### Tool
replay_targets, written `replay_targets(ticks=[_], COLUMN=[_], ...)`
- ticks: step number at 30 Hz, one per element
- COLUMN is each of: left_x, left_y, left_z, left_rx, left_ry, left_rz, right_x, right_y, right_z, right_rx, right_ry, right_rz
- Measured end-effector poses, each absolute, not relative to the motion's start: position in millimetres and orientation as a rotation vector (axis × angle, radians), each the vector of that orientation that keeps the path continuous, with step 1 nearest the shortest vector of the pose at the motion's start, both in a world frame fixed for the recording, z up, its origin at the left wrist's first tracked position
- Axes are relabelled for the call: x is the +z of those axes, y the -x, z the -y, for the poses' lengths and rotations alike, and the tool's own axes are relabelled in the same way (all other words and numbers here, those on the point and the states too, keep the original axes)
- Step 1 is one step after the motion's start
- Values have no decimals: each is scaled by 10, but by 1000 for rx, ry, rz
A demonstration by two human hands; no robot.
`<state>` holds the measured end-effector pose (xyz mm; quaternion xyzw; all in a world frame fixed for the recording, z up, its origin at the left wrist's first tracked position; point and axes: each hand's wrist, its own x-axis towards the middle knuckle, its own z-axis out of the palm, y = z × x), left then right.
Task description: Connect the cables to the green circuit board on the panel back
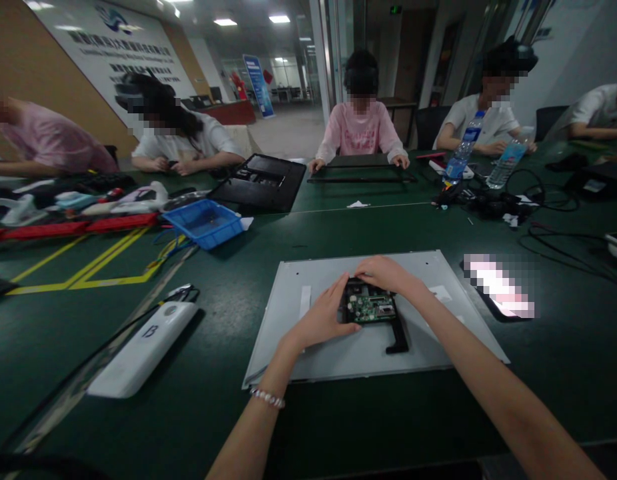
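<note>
A grey metal panel [428, 280] lies flat on the dark green table in front of me. On its middle sits a small green circuit board [371, 309] in a black frame, with a black flat piece [399, 337] running down from its lower right corner. My left hand [322, 319] grips the board's left edge, thumb under its lower left corner. My right hand [386, 273] curls over the board's top edge with fingers bent onto it.
A white power bank [143, 347] with a black cable lies left of the panel. A phone [499, 288] lies to the right. A blue tray [204, 222], tools, black panels, water bottles [463, 153] and cables sit farther back, where several people work.
</note>
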<state>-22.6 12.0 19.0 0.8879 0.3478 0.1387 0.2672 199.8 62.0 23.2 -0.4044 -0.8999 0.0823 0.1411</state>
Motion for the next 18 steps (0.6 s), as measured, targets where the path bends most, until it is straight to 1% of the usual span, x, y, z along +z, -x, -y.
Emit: replay_targets(ticks=[6,18], left_x=[181,299], left_y=[237,206], left_z=[-126,-36], left_rx=[357,320], left_ry=[-2425,-2494], left_rz=[-933,-988], right_x=[262,269], right_y=[-1956,-1963], right_z=[-585,-570], right_rx=[157,376], right_ry=[1232,1248], right_rz=[2634,2530])
